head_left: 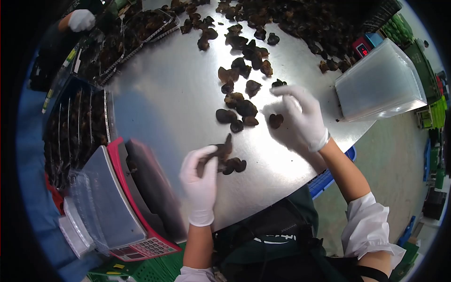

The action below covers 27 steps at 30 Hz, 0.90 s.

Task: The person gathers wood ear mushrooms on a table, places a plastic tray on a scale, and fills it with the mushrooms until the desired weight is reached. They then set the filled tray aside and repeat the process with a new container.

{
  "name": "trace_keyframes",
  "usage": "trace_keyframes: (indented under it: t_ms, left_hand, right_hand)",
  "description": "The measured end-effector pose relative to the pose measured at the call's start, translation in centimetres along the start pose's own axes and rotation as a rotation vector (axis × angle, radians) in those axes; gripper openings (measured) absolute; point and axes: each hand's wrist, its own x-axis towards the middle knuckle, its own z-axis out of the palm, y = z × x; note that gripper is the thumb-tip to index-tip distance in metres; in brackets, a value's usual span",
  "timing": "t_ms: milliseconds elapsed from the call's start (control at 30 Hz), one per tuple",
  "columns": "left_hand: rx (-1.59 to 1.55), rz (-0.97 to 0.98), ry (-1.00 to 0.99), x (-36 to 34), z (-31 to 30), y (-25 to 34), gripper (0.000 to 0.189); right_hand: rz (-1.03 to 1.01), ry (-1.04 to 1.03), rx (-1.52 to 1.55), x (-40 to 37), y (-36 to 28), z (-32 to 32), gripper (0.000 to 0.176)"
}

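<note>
My left hand [199, 176], in a white glove, pinches a dark brown wood ear mushroom [224, 149] between thumb and fingers, low over the metal table. Just beside it lie a few small wood ear pieces [233, 165]. My right hand [304, 115], gloved too, is open above the table with its index finger stretched out to the left. The fingertip is right by a dark wood ear piece [278, 83]. Below that finger a single heart-shaped piece [276, 121] lies on the metal. Left of the right hand sits a cluster of wood ears [240, 107].
A large heap of wood ears [310, 23] covers the far side of the steel table [164, 89]. Clear plastic containers [380, 82] stand at the right edge. A pink-edged scale [127, 202] and filled trays [77, 131] are on the left. Another person's gloved hand [81, 20] shows far left.
</note>
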Motion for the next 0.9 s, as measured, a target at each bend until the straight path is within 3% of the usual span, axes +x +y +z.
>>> trace_keyframes:
  t_ms: [33, 67, 100, 167, 300, 367, 433, 500, 533, 633, 700, 733, 767, 833, 900]
  left_hand:
    - [-0.072, -0.061, 0.053, 0.1, -0.8, -0.3, 0.021]
    - [-0.048, -0.036, 0.081, 0.3, -1.5, -0.8, 0.022]
    - [-0.024, -0.012, 0.110, 0.5, -2.1, -1.4, 0.023]
    - [-0.065, -0.018, 0.127, 0.6, -2.4, -1.7, 0.025]
    - [0.042, -0.047, 0.138, 0.5, -2.0, -1.2, 0.028]
    - [0.094, -0.069, 0.118, 0.3, -1.6, -1.0, 0.030]
    - [0.211, 0.131, 0.143, 0.6, -1.6, -1.3, 0.035]
    - [0.205, 0.123, 0.118, 0.5, -1.9, -1.7, 0.042]
    - [0.199, 0.129, 0.136, 0.4, -1.8, -1.7, 0.044]
    - [0.206, 0.126, 0.139, 0.6, -1.7, -1.3, 0.048]
    - [0.222, 0.114, 0.122, 0.5, -1.6, -1.3, 0.050]
    - [0.218, 0.111, 0.129, 0.5, -1.5, -1.3, 0.051]
    - [0.214, 0.110, 0.137, 0.6, -1.5, -1.4, 0.051]
    - [0.189, 0.097, 0.140, 0.6, -1.5, -1.7, 0.052]
    - [0.164, 0.078, 0.149, 0.5, -1.7, -1.8, 0.052]
  right_hand:
    - [-0.129, 0.082, -0.126, 1.0, 0.4, 0.1, 0.023]
    - [0.035, 0.084, 0.024, 1.4, 0.1, 0.1, 0.023]
    - [0.031, 0.083, 0.025, 1.8, 0.6, 0.5, 0.023]
    - [-0.190, 0.109, -0.340, 2.6, 1.9, 1.6, 0.027]
    - [-0.219, -0.010, -0.371, 3.3, 1.2, 3.7, 0.036]
    - [-0.262, -0.074, -0.553, 3.2, 0.5, 5.0, 0.040]
    - [-0.231, -0.235, -0.468, 1.8, -1.6, 5.9, 0.042]
    - [-0.287, -0.375, -0.277, 0.3, -3.3, 6.1, 0.036]
    - [-0.395, -0.341, -0.287, 0.2, -4.0, 5.8, 0.030]
    - [-0.249, -0.190, -0.209, 3.8, -2.7, 3.9, 0.029]
    - [-0.083, 0.021, 0.077, 7.6, 0.8, 4.2, 0.031]
    - [-0.154, 0.032, -0.176, 9.3, 1.3, 3.4, 0.032]
    - [-0.064, -0.021, -0.124, 10.5, 3.2, 3.8, 0.035]
    - [-0.175, -0.059, -0.458, 10.8, 3.4, 4.5, 0.037]
    - [-0.132, -0.097, -0.419, 10.6, 3.0, 4.5, 0.039]
